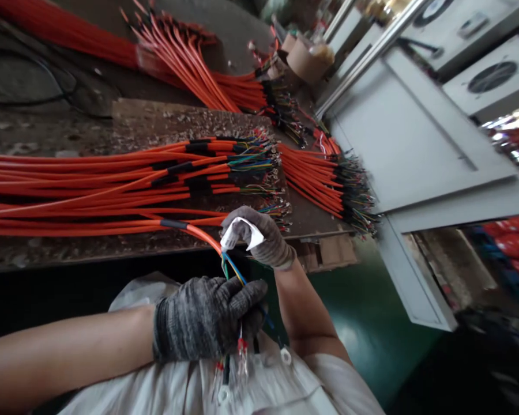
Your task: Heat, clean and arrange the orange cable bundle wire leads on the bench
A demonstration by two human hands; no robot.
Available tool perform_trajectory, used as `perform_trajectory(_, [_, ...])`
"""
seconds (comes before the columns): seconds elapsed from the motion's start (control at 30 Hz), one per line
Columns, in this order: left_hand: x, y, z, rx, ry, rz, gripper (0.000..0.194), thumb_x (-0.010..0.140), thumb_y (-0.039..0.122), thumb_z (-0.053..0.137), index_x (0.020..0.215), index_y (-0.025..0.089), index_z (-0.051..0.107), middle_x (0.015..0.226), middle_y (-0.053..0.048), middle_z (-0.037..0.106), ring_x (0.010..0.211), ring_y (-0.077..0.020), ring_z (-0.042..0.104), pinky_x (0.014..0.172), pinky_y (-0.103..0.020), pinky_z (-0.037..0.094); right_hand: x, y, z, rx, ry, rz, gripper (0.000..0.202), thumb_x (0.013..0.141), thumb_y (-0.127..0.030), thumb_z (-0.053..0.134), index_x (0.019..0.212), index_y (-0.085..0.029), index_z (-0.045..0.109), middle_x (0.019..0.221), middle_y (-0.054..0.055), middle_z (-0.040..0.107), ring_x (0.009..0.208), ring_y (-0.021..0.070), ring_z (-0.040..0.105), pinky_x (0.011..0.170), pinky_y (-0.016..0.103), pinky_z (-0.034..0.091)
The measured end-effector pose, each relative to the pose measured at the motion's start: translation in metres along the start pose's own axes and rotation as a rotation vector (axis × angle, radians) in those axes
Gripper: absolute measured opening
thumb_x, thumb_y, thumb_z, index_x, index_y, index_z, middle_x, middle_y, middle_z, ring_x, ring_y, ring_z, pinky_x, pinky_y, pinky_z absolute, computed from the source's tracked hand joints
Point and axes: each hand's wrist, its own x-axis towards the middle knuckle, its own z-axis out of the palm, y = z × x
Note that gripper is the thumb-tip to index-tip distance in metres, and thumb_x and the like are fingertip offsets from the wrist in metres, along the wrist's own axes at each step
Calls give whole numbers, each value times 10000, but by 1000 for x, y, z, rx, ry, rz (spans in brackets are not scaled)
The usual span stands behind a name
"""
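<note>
My left hand (210, 314), in a dark grey knitted glove, is closed around the thin coloured wires (232, 270) that fan out from an orange cable (204, 235). Ring lugs (286, 356) and red-sleeved terminals (242, 346) hang from the wire ends below it, over my clothing. At the spot where the orange sheath ends, my right hand (263, 233), in a lighter grey glove, pinches a white strip (244, 226) that looks like a paper label or tape. The strip curls up over the fingers and touches the cable end.
Many orange cables with black-taped ends lie along the workbench (90, 251). Further bundles (311, 178) sit to the right and at the back. A roll of brown tape (307, 57) stands behind them. A grey metal cabinet (419, 127) borders the right side.
</note>
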Motion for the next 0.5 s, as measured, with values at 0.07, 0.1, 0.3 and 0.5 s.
perform_trajectory(0.07, [3, -3, 5, 59, -32, 22, 354, 954, 305, 419, 1216, 150, 599, 980, -121, 742, 691, -183, 712, 553, -240, 558, 4, -2, -1, -63, -57, 6, 285, 930, -457, 512, 963, -217, 662, 851, 24, 690, 702, 133, 679, 669, 259, 559])
perform_trajectory(0.1, [5, -3, 6, 94, -25, 7, 342, 955, 301, 415, 1190, 150, 612, 964, -119, 743, 659, -178, 704, 539, -241, 554, 7, -5, 0, -110, -114, 2, 289, 940, -447, 492, 969, -215, 662, 832, 22, 694, 691, 132, 676, 672, 258, 558])
perform_trajectory(0.3, [4, 3, 1, 199, -20, -1, 336, 956, 305, 428, 1107, 99, 647, 877, -133, 744, 571, -184, 682, 449, -250, 507, 19, -16, -6, -309, -286, -85, 272, 927, -401, 502, 951, -192, 674, 796, 26, 707, 695, 138, 665, 715, 265, 551])
perform_trajectory(0.5, [27, -13, -35, 140, 202, 57, 244, 896, 228, 569, 1109, 202, 686, 1017, -89, 741, 833, -192, 710, 687, -251, 569, -10, 7, -18, -234, 154, -90, 251, 851, -458, 630, 874, -220, 705, 964, 73, 702, 918, 192, 665, 854, 351, 543])
